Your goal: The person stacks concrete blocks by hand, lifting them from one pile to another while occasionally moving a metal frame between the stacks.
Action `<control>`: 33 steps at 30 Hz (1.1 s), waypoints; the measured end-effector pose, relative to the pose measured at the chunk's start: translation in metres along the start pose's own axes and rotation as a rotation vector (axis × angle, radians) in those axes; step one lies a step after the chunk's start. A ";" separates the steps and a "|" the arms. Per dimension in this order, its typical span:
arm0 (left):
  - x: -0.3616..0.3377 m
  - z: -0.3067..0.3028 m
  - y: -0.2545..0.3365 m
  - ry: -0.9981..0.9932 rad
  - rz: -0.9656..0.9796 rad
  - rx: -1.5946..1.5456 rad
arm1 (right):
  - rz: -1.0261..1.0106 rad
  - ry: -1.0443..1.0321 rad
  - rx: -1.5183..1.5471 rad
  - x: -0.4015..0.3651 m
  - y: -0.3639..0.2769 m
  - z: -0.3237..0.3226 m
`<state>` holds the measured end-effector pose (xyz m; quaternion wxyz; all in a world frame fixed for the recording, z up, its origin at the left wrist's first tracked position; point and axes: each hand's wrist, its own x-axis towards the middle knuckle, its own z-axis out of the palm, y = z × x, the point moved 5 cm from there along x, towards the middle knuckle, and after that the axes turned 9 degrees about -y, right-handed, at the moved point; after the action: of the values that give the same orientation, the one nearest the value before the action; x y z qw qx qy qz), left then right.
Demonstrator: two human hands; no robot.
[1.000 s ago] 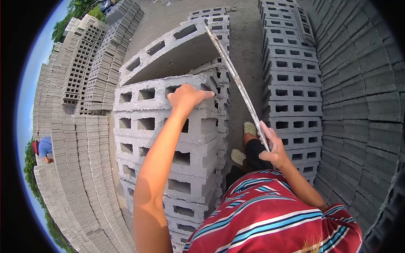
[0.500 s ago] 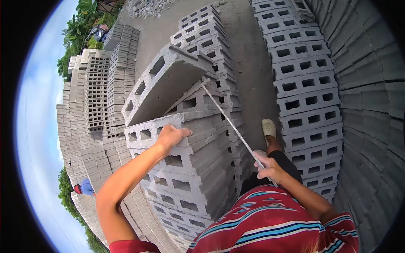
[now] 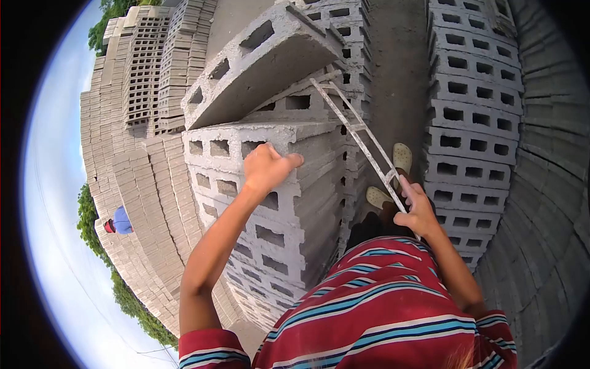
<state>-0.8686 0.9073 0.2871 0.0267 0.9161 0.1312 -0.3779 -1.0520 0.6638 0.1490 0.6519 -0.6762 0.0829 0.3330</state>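
Ahead, tilted block point(image 3: 264, 67) on metal frame point(image 3: 356, 129), right hand point(image 3: 418, 212) gripping frame, left hand point(image 3: 265, 167) clenching stack point(image 3: 289, 203) edge

Pretty tight spot. The only open lane is the strip of bare ground point(image 3: 399, 74) in the upper middle of the frame, squeezed between the centre block stack point(image 3: 289, 203) and the right-hand stack point(image 3: 473, 123). The metal frame point(image 3: 359, 132) slants right across that gap. The tilted block point(image 3: 264, 67) overhangs the centre stack, leaving just a wedge-shaped opening underneath. The left side is solid block piles point(image 3: 147, 123), no way through.
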 end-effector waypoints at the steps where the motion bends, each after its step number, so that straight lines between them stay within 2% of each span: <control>1: 0.001 -0.001 0.002 0.046 0.004 0.016 | -0.036 0.065 -0.106 -0.001 0.007 -0.009; 4: -0.004 0.002 0.005 0.112 0.025 -0.034 | 0.127 0.261 -0.460 -0.021 0.031 -0.047; 5: 0.002 0.005 -0.003 0.191 0.074 -0.023 | 0.180 0.354 -0.579 -0.026 0.048 -0.057; 7: -0.002 0.003 0.006 0.197 0.091 -0.032 | 0.161 0.553 -0.734 -0.033 0.092 -0.076; 10: -0.003 0.002 0.004 0.194 0.077 -0.028 | 0.337 0.726 -0.821 -0.031 0.158 -0.102; 12: -0.004 0.002 0.005 0.296 0.127 -0.028 | 0.372 0.826 -0.888 -0.026 0.190 -0.118; 14: -0.006 0.001 0.006 0.257 0.102 -0.030 | 0.506 0.867 -0.927 -0.020 0.211 -0.126; 16: -0.005 0.002 0.004 0.263 0.111 -0.027 | 0.538 0.883 -0.900 -0.016 0.242 -0.132; 18: -0.008 0.000 0.007 0.108 0.074 0.005 | 0.747 0.745 -0.923 -0.008 0.256 -0.136; 21: -0.018 0.018 -0.009 0.538 0.317 0.113 | 1.029 0.670 -0.846 0.023 0.232 -0.142; 22: -0.036 0.011 -0.011 0.605 0.305 0.093 | 0.850 0.737 -0.862 0.047 0.195 -0.137; 24: -0.082 -0.003 -0.014 0.734 0.287 0.052 | 0.001 0.690 -0.688 0.103 0.135 -0.129; 25: -0.093 0.006 -0.025 0.685 0.222 0.031 | -0.266 0.654 -0.536 0.106 0.038 -0.099; 26: -0.102 0.016 -0.037 0.633 0.162 0.009 | -0.467 0.562 -0.407 0.111 -0.027 -0.073; 28: -0.102 0.032 -0.051 0.581 0.113 -0.039 | -0.680 0.297 -0.137 0.125 -0.105 -0.028; 29: -0.097 0.041 -0.051 0.580 0.121 -0.062 | -0.762 0.222 -0.108 0.129 -0.135 -0.006; 33: -0.081 0.050 -0.041 0.486 0.109 -0.070 | -0.865 0.018 -0.063 0.161 -0.177 0.058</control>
<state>-0.9687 0.9218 0.3105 0.0465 0.9843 0.0970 -0.1397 -0.8524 0.7935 0.2093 0.7095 -0.6714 -0.2126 0.0258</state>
